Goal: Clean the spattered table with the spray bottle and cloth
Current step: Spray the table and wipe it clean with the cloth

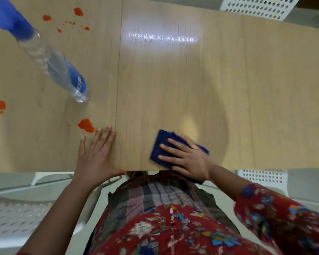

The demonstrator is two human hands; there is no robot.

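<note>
Two hands lay at the near edge of the table (173, 80): the left hand (96, 153) flat and released, fingers straight, its tips just beside one red spatter (86, 126); the right hand (188, 159) pressed, fingers spread, on one dark blue cloth (161, 142), which was half hidden beneath it and hung over the edge. One clear spray bottle (50, 59) stood farther left, its blue head blurred and cut off at the corner. Four larger spatters and several specks lay scattered around it. A white perforated chair (256, 6) stood beyond the table.

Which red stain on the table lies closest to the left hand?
The large red stain just beyond the left hand; the other stains lie farther off.
</note>
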